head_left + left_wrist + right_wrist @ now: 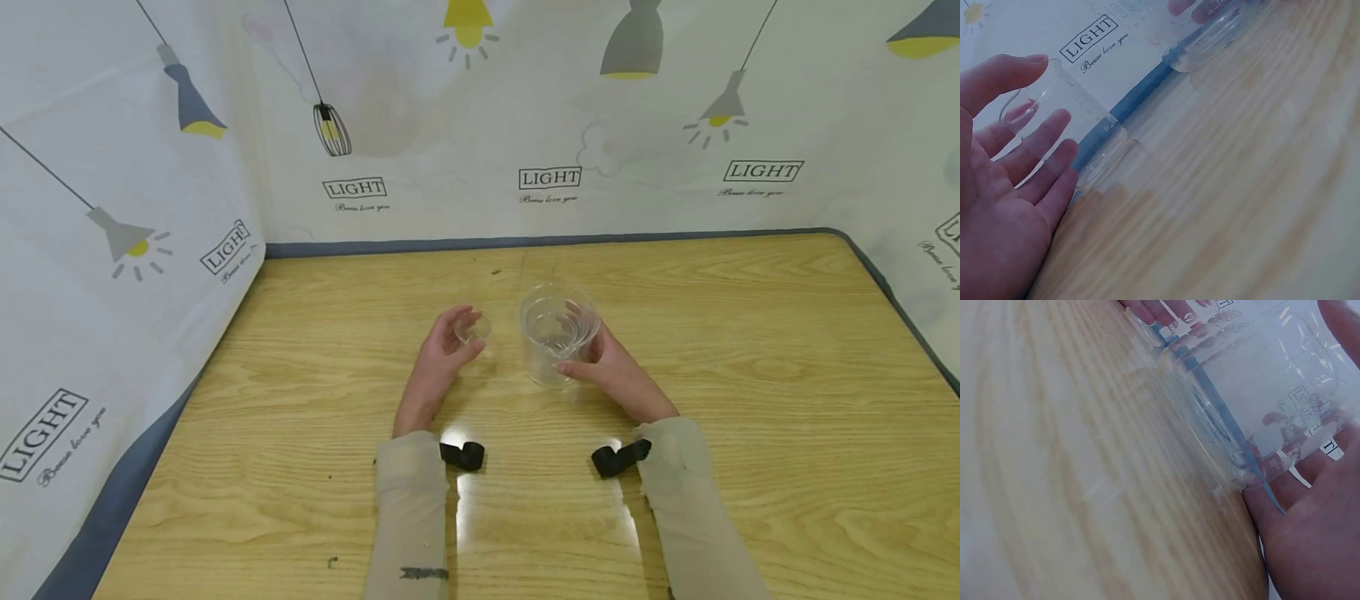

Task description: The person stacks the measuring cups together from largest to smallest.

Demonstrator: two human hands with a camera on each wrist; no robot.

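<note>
My left hand [442, 346] curls its thumb and fingers round a small clear glass beaker [473, 330], which stands upright on the table. In the left wrist view the fingers show through the wall of this beaker [1075, 128], with the thumb at its rim. To its right, my right hand [603, 358] grips a larger clear beaker [542, 362] from the right side. Inner rims show that smaller glassware is nested in it; how many pieces I cannot tell. A gap separates the two beakers. Printed marks show on the large beaker [1235, 394] in the right wrist view.
Both beakers are on a wood-grain table [300, 467] with a dark blue edge behind. A white curtain [450, 142] printed with lamps surrounds the table's back and sides. Black wrist cameras [469, 456] stick inward from both sleeves.
</note>
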